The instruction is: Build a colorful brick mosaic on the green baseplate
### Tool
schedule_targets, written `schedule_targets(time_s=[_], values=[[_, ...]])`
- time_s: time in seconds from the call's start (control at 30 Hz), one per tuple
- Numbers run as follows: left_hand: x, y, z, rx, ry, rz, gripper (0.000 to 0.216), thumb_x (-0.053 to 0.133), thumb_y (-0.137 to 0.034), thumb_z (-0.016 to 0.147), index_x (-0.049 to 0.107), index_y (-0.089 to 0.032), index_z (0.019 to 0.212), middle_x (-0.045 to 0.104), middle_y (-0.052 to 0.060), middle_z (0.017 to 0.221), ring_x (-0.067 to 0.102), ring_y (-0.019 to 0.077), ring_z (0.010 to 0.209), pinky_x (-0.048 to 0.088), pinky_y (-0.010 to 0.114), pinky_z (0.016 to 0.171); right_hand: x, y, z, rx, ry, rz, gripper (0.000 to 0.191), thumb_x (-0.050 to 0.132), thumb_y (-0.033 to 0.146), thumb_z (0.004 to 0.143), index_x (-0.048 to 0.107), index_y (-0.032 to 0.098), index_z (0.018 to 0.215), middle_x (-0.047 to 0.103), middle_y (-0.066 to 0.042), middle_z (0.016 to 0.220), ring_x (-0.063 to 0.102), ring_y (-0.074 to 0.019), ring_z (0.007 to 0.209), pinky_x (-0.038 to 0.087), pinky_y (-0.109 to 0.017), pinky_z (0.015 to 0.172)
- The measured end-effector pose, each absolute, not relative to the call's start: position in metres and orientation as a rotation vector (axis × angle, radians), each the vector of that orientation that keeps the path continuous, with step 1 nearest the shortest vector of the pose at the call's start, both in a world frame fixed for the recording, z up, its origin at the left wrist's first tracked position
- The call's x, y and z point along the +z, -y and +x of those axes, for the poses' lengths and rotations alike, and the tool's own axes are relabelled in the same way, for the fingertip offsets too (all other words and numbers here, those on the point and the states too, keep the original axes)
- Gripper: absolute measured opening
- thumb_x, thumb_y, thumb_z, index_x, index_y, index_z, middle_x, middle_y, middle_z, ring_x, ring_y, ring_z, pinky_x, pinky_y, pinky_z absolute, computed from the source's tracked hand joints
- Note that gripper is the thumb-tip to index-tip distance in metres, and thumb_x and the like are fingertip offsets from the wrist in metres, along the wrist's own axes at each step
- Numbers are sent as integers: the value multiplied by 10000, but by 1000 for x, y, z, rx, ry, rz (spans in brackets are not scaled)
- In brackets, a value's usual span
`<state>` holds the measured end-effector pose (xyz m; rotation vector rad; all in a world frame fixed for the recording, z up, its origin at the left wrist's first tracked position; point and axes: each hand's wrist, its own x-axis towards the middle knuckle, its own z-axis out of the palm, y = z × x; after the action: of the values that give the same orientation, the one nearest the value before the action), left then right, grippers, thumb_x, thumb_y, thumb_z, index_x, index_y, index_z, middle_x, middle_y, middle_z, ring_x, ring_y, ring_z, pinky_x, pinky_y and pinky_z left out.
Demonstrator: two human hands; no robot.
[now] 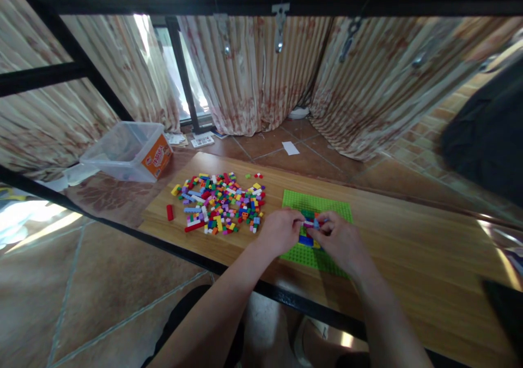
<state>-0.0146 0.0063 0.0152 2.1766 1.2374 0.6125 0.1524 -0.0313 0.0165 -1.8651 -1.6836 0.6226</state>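
Note:
A green baseplate [327, 203] lies on the wooden table [408, 248], with a small stack of coloured bricks [307, 239] built near its middle. My left hand [278, 231] and my right hand [340, 241] meet over that stack. Both have their fingers pinched together on a small brick piece [312, 224] at the top of it. Exactly which brick each finger grips is too small to tell. To the left lies a loose pile of many coloured bricks [220, 202], a hand's width from my left hand.
A single red brick [170, 212] lies apart at the table's left end. A clear plastic tub with an orange label [131, 151] stands on the floor beyond. Curtains hang behind the table, a black metal frame crosses the view, and a dark object [486, 134] sits at right.

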Motion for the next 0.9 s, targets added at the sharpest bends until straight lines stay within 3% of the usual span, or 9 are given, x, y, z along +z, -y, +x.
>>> schedule_targets(time_s=[0.27, 0.9], values=[[15, -5, -12, 625, -1234, 2206, 252, 494, -179, 904, 740, -197, 956, 712, 60, 942, 677, 203, 886, 526, 321, 831, 12, 32, 155, 691, 1656, -1826, 279, 621, 474, 778, 571, 220, 879, 668, 7, 630, 607, -170, 550, 398, -289, 549], [20, -4, -11, 570, -1246, 2218, 262, 490, -158, 899, 734, -195, 987, 694, 60, 950, 665, 196, 887, 519, 311, 834, 14, 32, 146, 643, 1672, -1861, 193, 607, 361, 795, 554, 226, 923, 649, 32, 629, 596, -162, 576, 376, -279, 588]])
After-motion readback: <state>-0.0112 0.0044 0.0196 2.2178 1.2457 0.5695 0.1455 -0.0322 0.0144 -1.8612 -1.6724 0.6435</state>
